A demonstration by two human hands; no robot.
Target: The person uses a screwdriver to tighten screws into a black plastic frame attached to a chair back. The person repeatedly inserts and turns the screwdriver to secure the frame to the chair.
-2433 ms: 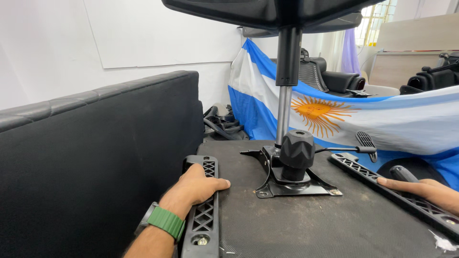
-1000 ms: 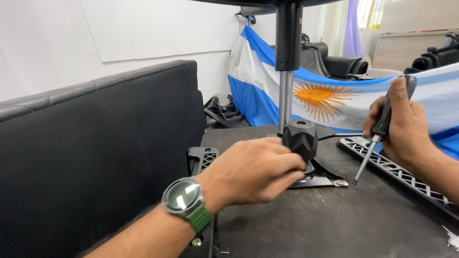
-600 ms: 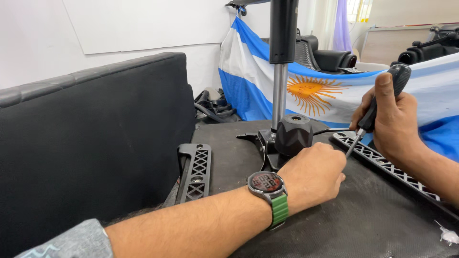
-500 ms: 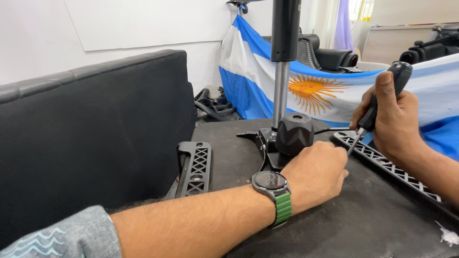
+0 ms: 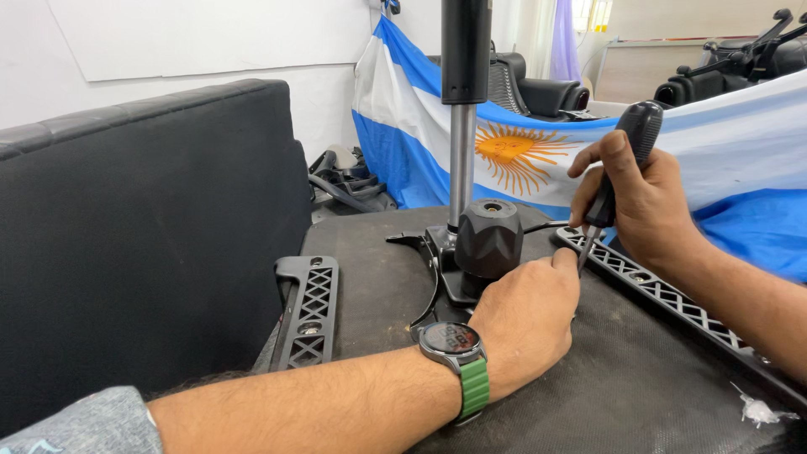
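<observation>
The screwdriver [image 5: 618, 172] stands nearly upright in the right hand [image 5: 643, 206], its long axis tilted a little: the thick black handle is up and leans to the right, the thin shaft runs down and slightly left, with the tip pointing at the dark surface [image 5: 639, 378] just beside the left hand's fingertips. The right hand's grip is clenched around the handle, thumb pressed along its side. The tip's exact contact point is hidden between the hands, so I cannot tell what it touches.

The left hand [image 5: 525, 324] lies on the surface with its fingers curled, close against the base of the chair mechanism [image 5: 487, 240], a black ribbed knob seated on a metal plate; whether this grip closes on anything I cannot tell. A watch with a green strap [image 5: 458, 357] sits on that wrist. From the mechanism a gas-lift column [image 5: 462, 126] rises vertically, silver below and black above.

On the surface, a black lattice-patterned plastic bracket [image 5: 307, 311] lies left of the mechanism, and a second long lattice bracket [image 5: 672, 298] runs diagonally under the right forearm. A black padded panel [image 5: 143, 227] stands upright at the left. Behind, a light-blue and white flag with a yellow sun [image 5: 513, 155] hangs as a drape, with office chair parts [image 5: 538, 88] and a white wall beyond.
</observation>
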